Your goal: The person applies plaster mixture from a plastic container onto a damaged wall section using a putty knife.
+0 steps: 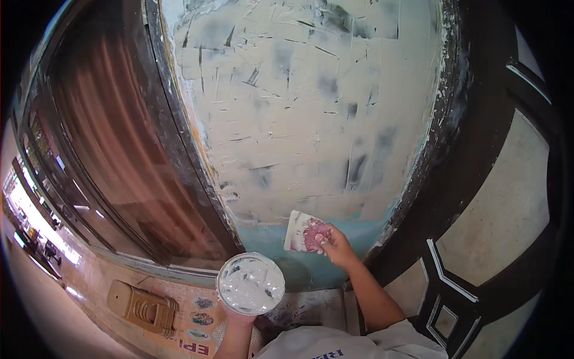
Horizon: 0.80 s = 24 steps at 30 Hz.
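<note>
My left hand (238, 318) supports a round tub (220, 294) from underneath, its fingers mostly hidden below it. Wet white putty (251, 284) with darker gaps fills the tub's open top. In my right hand (339, 246) is a flat putty spreader (297, 232), gripped by its reddish, putty-smeared part with the thumb on top. Its pale blade is close to the lower wall; whether it touches cannot be told. The wall panel (299, 119) carries patchy cream-white putty with grey streaks and trowel marks, and a blue-green strip (269, 235) shows along its bottom.
Dark wooden frames border the panel. A glazed section with a reddish-brown curtain (113, 119) stands left, and a dark panelled door (454, 233) right. On the floor at lower left, a brown plastic stool (142, 306) lies beside a printed sheet (186, 299).
</note>
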Motion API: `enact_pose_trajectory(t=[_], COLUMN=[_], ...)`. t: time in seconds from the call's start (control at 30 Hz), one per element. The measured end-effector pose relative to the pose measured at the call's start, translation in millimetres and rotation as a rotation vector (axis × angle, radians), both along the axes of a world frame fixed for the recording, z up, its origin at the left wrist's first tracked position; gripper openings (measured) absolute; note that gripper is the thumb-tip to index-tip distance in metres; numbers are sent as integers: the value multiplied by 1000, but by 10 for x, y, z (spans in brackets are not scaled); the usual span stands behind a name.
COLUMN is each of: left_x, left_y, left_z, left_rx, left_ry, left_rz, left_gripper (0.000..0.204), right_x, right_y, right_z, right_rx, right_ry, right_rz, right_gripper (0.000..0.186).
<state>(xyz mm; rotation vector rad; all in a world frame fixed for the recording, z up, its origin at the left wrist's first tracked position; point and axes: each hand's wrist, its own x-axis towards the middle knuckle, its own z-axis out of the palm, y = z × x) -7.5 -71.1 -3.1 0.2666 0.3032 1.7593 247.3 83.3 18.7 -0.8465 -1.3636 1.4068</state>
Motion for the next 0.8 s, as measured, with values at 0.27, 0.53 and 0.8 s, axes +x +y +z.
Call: enact_pose_trajectory(t=[0.27,0.53,0.8], left_x=[-579,-845,-868], left_y=[-60,-67,98], left_z=[202,47,25], left_rx=[81,122,72], left_ry=[-212,-58,57], left_rz=[-181,-160,-105], left_gripper=[62,62,74], right_x=[-429,-102,-64], right_y=[291,680,658], right_z=[2247,4862,4503], right_rx=[1061,1119,1125], right_ry=[-955,-1095,-839], right_rz=[-431,-1125,-642], right_gripper=[15,38,52])
